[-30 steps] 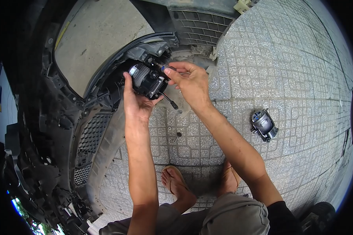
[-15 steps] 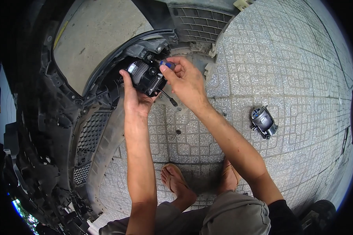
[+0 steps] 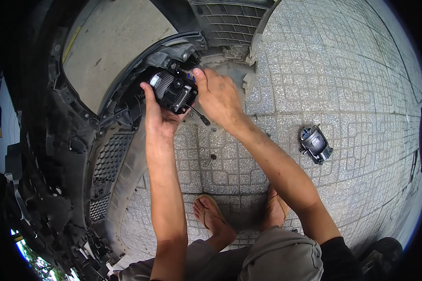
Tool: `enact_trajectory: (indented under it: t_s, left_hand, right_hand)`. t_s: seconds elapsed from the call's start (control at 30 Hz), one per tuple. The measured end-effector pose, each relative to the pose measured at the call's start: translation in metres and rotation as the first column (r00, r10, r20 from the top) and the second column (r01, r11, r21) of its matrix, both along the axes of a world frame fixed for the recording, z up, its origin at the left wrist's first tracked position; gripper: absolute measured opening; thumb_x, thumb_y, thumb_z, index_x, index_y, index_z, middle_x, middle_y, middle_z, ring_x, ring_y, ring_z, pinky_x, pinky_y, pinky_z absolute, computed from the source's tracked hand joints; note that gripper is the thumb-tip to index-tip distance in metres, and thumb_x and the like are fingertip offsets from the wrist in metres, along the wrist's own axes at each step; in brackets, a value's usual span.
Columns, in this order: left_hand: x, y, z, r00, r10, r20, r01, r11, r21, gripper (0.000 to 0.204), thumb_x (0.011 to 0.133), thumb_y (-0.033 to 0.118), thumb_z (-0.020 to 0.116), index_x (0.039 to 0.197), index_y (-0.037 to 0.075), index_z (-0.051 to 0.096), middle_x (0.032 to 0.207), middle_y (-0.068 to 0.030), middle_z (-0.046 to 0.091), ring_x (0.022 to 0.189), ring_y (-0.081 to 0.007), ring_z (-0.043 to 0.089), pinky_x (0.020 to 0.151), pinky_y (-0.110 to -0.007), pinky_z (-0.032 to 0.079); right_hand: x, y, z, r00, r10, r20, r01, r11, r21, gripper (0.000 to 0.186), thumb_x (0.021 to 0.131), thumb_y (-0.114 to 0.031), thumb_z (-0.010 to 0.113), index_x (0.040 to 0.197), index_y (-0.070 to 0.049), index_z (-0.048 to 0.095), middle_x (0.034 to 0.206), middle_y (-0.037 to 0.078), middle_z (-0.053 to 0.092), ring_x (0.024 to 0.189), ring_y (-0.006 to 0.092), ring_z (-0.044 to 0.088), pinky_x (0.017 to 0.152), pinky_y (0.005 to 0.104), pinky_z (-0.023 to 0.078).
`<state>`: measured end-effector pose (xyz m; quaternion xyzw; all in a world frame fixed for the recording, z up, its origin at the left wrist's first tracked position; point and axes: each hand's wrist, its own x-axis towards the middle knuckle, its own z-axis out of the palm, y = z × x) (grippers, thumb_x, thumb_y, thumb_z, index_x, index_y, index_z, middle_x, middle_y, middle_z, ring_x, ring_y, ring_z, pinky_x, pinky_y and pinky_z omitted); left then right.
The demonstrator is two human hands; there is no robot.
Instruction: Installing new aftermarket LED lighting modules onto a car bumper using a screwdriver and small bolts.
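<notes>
My left hand [image 3: 159,112] supports a black finned lamp unit [image 3: 171,91] from below, its thumb along the left side, inside a mounting recess in the black bumper [image 3: 117,100]. My right hand [image 3: 216,97] is closed round a blue-and-dark screwdriver handle [image 3: 191,75] at the upper right of the unit, with the thumb on top. The tool's tip is hard to make out near the bracket [image 3: 176,65]. A short cable with a black connector [image 3: 205,121] hangs from the unit between my hands.
A second finned lamp unit [image 3: 316,143] lies on the paving [image 3: 361,93] to the right. A small screw-like part [image 3: 212,159] lies near my feet [image 3: 208,213]. Honeycomb grille panels [image 3: 110,157] and black plastic parts line the left; a slatted panel [image 3: 227,23] is at the top.
Both hands and the lamp unit sit slightly higher and further left in the view. My right fingers have curled further round the handle, hiding more of it, and the wrist has turned.
</notes>
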<state>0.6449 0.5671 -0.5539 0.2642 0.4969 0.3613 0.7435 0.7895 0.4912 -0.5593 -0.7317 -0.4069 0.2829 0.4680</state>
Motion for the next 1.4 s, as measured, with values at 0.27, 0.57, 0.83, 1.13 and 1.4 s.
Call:
enact_trajectory:
  t_s: [0.27, 0.57, 0.83, 1.13, 1.4]
  left_hand:
    - [-0.003, 0.001, -0.003, 1.0, 0.015, -0.019, -0.015, 1.0, -0.005, 0.085, 0.094, 0.081, 0.043, 0.137, 0.009, 0.056, 0.126, -0.0148, 0.069, 0.111, -0.0333, 0.071, 0.095, -0.06, 0.058]
    - [0.014, -0.004, 0.0, 0.999, -0.002, -0.038, 0.0, 0.999, -0.041, 0.082, 0.095, 0.081, 0.04, 0.136, 0.012, 0.058, 0.124, -0.0125, 0.071, 0.111, -0.0314, 0.071, 0.095, -0.059, 0.057]
    - [0.001, 0.01, -0.012, 0.997, 0.049, 0.06, -0.046, 0.998, -0.049, 0.081, 0.091, 0.084, 0.044, 0.127, 0.014, 0.062, 0.113, -0.0114, 0.074, 0.103, -0.03, 0.073, 0.086, -0.059, 0.059]
    - [0.018, 0.001, -0.033, 0.954, 0.223, 0.203, -0.217, 0.975, -0.052, 0.113, 0.077, 0.085, 0.067, 0.145, -0.001, 0.041, 0.128, -0.0195, 0.063, 0.107, -0.0339, 0.07, 0.087, -0.06, 0.056]
    - [0.018, 0.011, -0.051, 0.942, 0.233, 0.24, -0.22, 0.972, -0.082, 0.097, 0.082, 0.075, 0.072, 0.132, -0.005, 0.052, 0.11, -0.0181, 0.071, 0.087, -0.0299, 0.075, 0.075, -0.052, 0.063]
  right_hand:
    - [-0.002, -0.008, -0.007, 0.999, 0.008, -0.053, 0.0, 0.988, 0.154, 0.031, 0.102, -0.024, 0.06, 0.116, 0.005, 0.058, 0.115, 0.031, 0.067, 0.105, 0.0482, 0.067, 0.087, 0.0535, 0.053]
    - [0.008, -0.008, 0.007, 0.998, -0.004, 0.059, 0.007, 0.999, -0.05, 0.043, 0.108, -0.035, 0.049, 0.104, 0.005, 0.063, 0.088, 0.029, 0.071, 0.087, 0.047, 0.071, 0.077, 0.0543, 0.055]
    - [-0.001, 0.009, -0.009, 0.992, -0.044, 0.122, 0.022, 0.985, 0.171, 0.029, 0.104, -0.025, 0.06, 0.121, -0.002, 0.064, 0.081, 0.016, 0.066, 0.074, 0.0336, 0.064, 0.071, 0.0456, 0.05]
    - [0.042, 0.012, -0.082, 0.994, 0.059, 0.09, -0.073, 0.984, 0.16, 0.039, 0.109, -0.043, 0.053, 0.116, -0.006, 0.065, 0.079, -0.004, 0.051, 0.066, 0.0052, 0.039, 0.059, 0.0217, 0.031]
    - [0.016, 0.003, -0.033, 0.824, 0.009, -0.566, 0.007, 1.0, 0.027, 0.048, 0.107, -0.056, 0.047, 0.088, -0.014, 0.061, 0.061, -0.011, 0.04, 0.048, 0.0029, 0.032, 0.043, 0.0231, 0.021]
